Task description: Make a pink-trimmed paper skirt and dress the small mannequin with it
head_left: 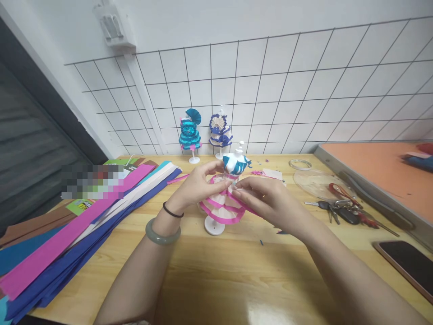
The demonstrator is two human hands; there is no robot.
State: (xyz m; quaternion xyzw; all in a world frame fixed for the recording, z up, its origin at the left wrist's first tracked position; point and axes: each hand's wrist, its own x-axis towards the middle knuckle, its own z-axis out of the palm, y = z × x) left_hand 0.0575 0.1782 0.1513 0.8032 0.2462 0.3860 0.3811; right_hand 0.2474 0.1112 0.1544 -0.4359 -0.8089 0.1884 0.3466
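Note:
A small white dress form [235,164] stands on a round white base, with a blue-and-white top and a tiered white skirt [221,210] edged in pink. My left hand [199,183] is at the left of its waist, thumb and fingers closing round the form there. From the right, my right hand [260,194] has its fingers pinched together at the front of the waist, by white and pink paper. Exactly what lies between those fingertips is too small to tell. The left wrist carries a black band and a green bangle.
Two dressed forms, one turquoise [189,131] and one purple-and-white [220,131], stand by the wall. Coloured paper strips [81,225] lie at the left. Keys [348,214], a tape roll [300,164], a phone [406,264] and an orange-topped board [379,171] are at the right.

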